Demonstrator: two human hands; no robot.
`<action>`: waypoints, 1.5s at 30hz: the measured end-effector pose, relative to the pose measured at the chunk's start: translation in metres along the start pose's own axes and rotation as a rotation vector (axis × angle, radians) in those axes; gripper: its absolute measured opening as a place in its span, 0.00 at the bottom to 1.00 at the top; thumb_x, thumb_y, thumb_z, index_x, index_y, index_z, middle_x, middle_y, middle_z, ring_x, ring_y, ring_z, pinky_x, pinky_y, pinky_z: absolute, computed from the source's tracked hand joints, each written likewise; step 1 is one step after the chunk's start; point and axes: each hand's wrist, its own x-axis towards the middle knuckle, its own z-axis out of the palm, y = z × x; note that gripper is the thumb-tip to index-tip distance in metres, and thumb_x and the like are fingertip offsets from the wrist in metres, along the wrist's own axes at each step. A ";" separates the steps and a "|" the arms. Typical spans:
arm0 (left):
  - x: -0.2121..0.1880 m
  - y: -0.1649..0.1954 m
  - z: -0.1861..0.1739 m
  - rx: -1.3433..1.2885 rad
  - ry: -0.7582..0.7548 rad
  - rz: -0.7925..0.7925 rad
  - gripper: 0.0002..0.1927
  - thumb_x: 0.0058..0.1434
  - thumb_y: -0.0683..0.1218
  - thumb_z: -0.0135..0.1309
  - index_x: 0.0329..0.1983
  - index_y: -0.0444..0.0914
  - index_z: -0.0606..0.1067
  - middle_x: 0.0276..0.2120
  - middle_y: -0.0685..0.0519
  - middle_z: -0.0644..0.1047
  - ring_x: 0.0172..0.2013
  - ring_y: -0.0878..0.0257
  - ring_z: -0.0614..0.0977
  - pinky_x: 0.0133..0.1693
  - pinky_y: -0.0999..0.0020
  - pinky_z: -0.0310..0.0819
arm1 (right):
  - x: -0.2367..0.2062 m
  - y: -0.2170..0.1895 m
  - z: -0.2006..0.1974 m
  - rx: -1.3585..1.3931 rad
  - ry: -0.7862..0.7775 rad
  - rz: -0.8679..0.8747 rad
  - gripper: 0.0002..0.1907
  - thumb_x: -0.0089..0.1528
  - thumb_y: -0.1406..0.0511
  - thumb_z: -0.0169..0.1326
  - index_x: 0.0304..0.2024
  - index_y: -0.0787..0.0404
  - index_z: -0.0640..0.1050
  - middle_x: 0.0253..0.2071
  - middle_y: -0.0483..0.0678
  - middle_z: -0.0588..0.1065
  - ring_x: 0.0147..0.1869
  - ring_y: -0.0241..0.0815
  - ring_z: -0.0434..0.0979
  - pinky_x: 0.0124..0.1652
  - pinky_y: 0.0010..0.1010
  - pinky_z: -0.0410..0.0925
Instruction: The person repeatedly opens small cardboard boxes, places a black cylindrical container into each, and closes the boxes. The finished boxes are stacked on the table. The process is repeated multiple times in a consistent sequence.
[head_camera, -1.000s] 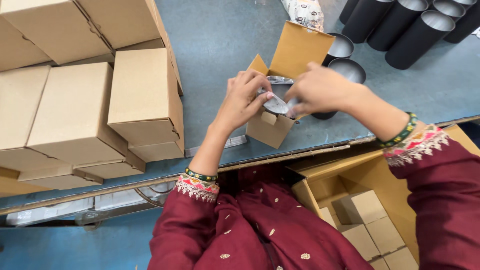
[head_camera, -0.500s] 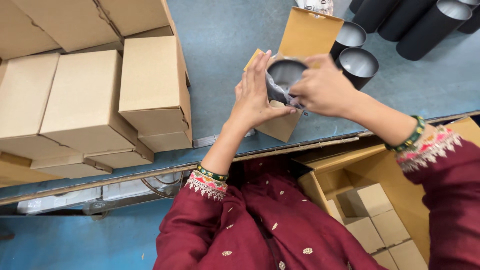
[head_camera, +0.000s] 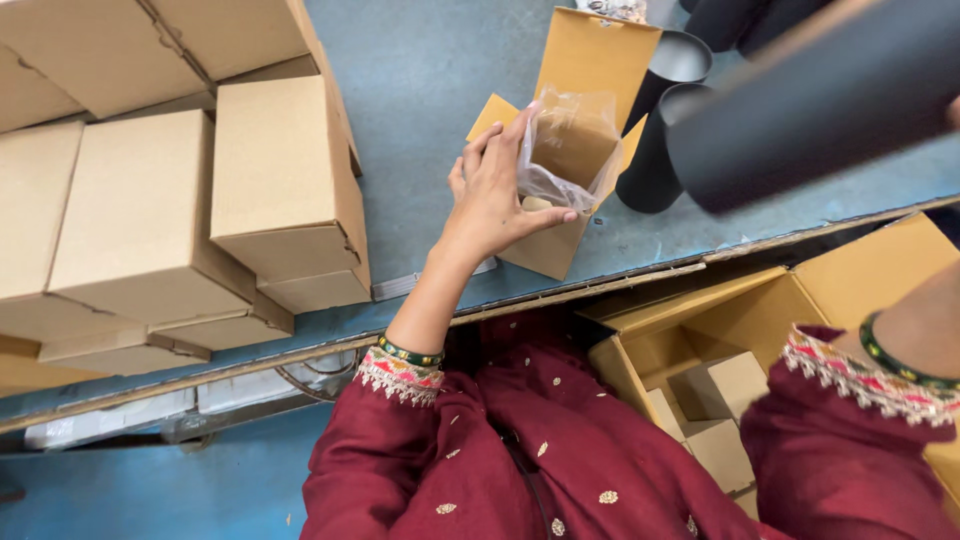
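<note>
A small open cardboard box (head_camera: 553, 247) stands on the blue table (head_camera: 430, 70) with its flaps up. A clear plastic bag (head_camera: 572, 150) lines its mouth. My left hand (head_camera: 495, 195) grips the bag's near edge at the box rim and holds it open. A long black tube (head_camera: 820, 100) hangs tilted in the air close to the camera at the upper right. My right hand (head_camera: 953, 110) holds its far end and shows only as a sliver at the frame edge. The right forearm with bangles rises at the lower right.
Two more black tubes (head_camera: 652, 165) stand open-topped just right of the small box. Several closed cardboard boxes (head_camera: 280, 190) are stacked on the left of the table. Below the table edge on the right sits an open carton (head_camera: 720, 320) holding small boxes.
My right hand has left the box and lifted a black tube up toward the camera. The left hand stays at the box, and the bag's mouth now stands open.
</note>
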 end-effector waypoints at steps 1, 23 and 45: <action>0.000 0.001 -0.002 0.003 -0.013 -0.005 0.66 0.39 0.70 0.74 0.77 0.52 0.51 0.67 0.48 0.68 0.73 0.44 0.55 0.66 0.35 0.42 | -0.010 0.006 0.000 -0.035 -0.025 -0.011 0.10 0.64 0.63 0.68 0.44 0.60 0.83 0.38 0.48 0.77 0.45 0.48 0.73 0.56 0.39 0.60; 0.009 0.026 -0.009 0.381 -0.025 0.025 0.14 0.64 0.57 0.56 0.44 0.45 0.82 0.48 0.58 0.79 0.68 0.59 0.66 0.67 0.36 0.38 | -0.059 -0.011 0.183 0.002 0.023 0.067 0.28 0.62 0.58 0.64 0.62 0.58 0.73 0.63 0.50 0.73 0.71 0.50 0.69 0.66 0.45 0.60; 0.084 0.012 -0.010 0.186 -0.628 0.017 0.12 0.64 0.47 0.53 0.48 0.40 0.81 0.42 0.44 0.82 0.43 0.48 0.84 0.46 0.56 0.77 | -0.073 -0.056 0.220 0.661 -0.091 0.058 0.45 0.53 0.53 0.71 0.69 0.53 0.65 0.74 0.61 0.55 0.78 0.62 0.60 0.73 0.51 0.60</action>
